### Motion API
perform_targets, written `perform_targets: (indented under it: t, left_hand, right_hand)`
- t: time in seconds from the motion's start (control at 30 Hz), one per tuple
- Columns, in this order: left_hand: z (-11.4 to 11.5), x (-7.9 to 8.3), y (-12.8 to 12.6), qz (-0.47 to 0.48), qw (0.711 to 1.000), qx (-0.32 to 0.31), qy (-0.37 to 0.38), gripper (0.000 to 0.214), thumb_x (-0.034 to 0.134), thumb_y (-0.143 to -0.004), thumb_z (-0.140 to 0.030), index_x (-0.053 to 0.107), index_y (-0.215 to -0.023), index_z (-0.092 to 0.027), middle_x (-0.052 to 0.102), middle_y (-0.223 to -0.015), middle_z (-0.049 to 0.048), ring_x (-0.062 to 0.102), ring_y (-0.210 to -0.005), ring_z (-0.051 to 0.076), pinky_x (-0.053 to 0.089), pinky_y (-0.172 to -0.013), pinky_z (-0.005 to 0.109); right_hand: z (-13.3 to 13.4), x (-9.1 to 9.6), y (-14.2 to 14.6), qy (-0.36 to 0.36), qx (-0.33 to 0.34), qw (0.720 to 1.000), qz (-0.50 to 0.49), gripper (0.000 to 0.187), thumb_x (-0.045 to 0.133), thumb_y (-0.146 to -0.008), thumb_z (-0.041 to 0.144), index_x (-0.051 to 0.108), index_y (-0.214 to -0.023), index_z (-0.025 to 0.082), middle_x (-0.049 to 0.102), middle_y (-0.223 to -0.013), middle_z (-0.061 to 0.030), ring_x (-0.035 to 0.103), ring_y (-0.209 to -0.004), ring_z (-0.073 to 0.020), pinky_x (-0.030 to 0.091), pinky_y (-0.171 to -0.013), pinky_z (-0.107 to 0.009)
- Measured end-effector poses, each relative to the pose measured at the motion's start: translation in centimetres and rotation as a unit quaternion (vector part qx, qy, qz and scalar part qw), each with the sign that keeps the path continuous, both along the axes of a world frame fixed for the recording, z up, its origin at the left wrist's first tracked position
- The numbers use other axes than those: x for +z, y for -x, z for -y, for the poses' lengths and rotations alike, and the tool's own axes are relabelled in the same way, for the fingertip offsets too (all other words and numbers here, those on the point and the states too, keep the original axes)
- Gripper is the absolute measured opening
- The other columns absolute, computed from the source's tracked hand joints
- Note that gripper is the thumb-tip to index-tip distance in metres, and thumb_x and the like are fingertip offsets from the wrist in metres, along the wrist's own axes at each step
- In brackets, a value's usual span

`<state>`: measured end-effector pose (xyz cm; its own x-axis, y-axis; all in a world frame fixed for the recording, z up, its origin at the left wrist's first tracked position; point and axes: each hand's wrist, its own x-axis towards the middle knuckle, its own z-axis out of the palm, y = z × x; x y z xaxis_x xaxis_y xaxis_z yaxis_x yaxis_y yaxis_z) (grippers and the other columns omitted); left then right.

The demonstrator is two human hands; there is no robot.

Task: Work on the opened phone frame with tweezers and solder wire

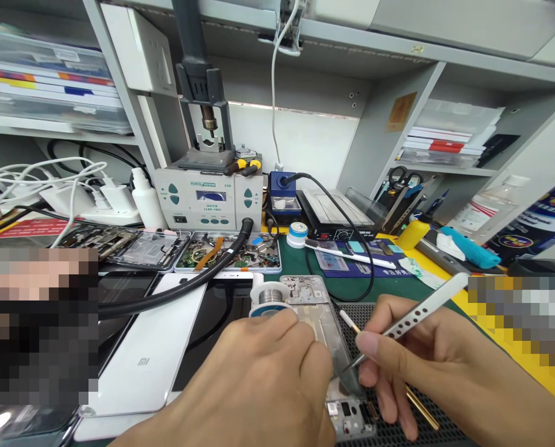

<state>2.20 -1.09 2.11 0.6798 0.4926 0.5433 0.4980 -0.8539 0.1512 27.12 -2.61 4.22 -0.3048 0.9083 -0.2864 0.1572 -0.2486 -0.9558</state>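
Note:
My right hand grips silver tweezers with a row of holes along the arm. Their tips point down at the lower part of a disassembled phone frame. My left hand is closed over the left side of that frame, knuckles up; its fingertips and whatever is in them are hidden. Small components show on the frame's bottom end. A thin gold rod with a white end passes beneath my right hand. Just beyond my left hand stands a spool of solder wire.
A white phone back cover lies to the left, crossed by a thick black hose. Behind are trays of phone parts, a rework station, a brush and a heating plate. A perforated black mat lies underneath.

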Motion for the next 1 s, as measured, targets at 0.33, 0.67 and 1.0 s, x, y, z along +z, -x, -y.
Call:
perform_targets:
  t: [0.33,0.67,1.0]
  left_hand:
    - [0.0,-0.4,-0.3,0.009,1.0,-0.008,0.028,0.023,0.064,-0.085,0.001,0.069,-0.089,-0.021,0.077,-0.093,-0.004,0.071,-0.082,0.017,0.053,-0.067,0.034]
    - [0.0,-0.2,-0.2,-0.008,1.0,-0.017,0.006,0.024,0.066,-0.08,0.0,0.064,-0.083,-0.024,0.068,-0.079,-0.0051,0.063,-0.068,0.018,0.043,-0.055,0.038]
    - [-0.1,0.2,0.1,-0.029,0.999,-0.005,0.022,0.026,0.069,-0.084,0.001,0.063,-0.084,-0.024,0.069,-0.082,-0.0052,0.066,-0.073,0.019,0.049,-0.059,0.039]
  right_hand:
    - [0.5,-0.3,0.0,-0.095,0.003,0.994,0.057,0.055,0.081,-0.102,0.073,0.07,-0.091,0.02,0.074,-0.07,-0.0009,0.066,-0.057,-0.0121,0.057,-0.053,-0.019]
    - [1.5,-1.8,-1.7,-0.21,0.046,0.951,0.22,0.029,0.073,-0.115,0.049,0.079,-0.098,0.026,0.077,-0.086,-0.0013,0.07,-0.07,-0.0177,0.058,-0.064,-0.026]
    - [1.7,-1.7,-2.1,-0.3,0.048,0.901,0.31,0.02,0.087,-0.105,0.047,0.085,-0.092,0.031,0.082,-0.085,-0.001,0.077,-0.075,-0.0227,0.065,-0.073,-0.027]
